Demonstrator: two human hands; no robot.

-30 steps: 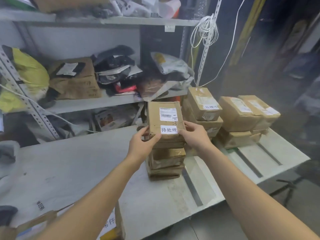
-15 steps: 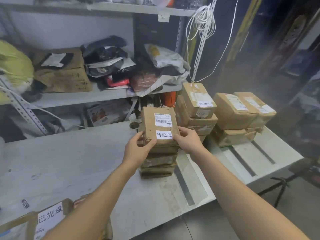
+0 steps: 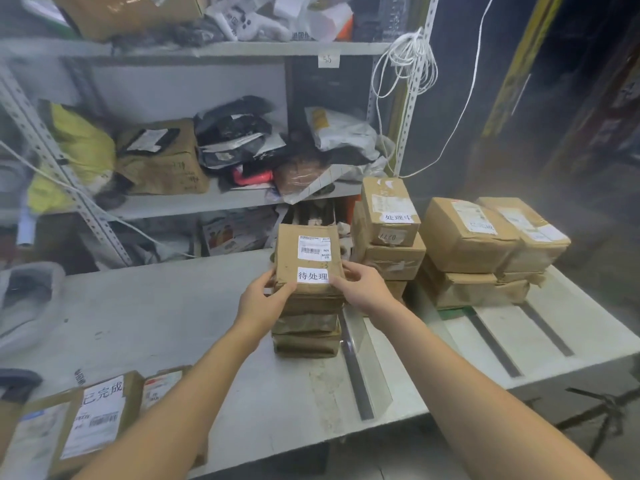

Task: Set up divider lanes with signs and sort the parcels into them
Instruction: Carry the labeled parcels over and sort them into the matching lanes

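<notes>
Since half a second ago the top parcel [image 3: 306, 261] has come down a little and now sits flat on the stack [image 3: 306, 336] rather than tipped toward me. My head has swung left too, so the 已完成 parcels [image 3: 97, 417] at the near-left corner of the table [image 3: 156, 323] show more. Both hands are on it. Left hand [image 3: 263, 303] wraps the near-left corner, thumb on top, fingers curled down the side. Right hand [image 3: 363, 289] is closed on the near-right corner, thumb just beside the 待处理 sign [image 3: 312, 275]. Parcel is dead ahead, centred between the hands, long axis running away from me, roughly parallel to the divider strip [image 3: 356, 372] just to its right. Stack sits left of that strip; can't tell if it touches. Neither hand is nearer, the grip is symmetric. Next lane over is the stack topped by the 处理中 parcel [image 3: 389, 216]. Further right is the right-hand stack [image 3: 478, 237], label too blurred to read. My read: placing is nearly done, it needs squaring to the boxes below, then let go. Risk: the stack is tall and narrow and the lower boxes look dented, so a sideways nudge could tip it across the strip. After that, the 已完成 parcels lie closest to my left arm.
</notes>
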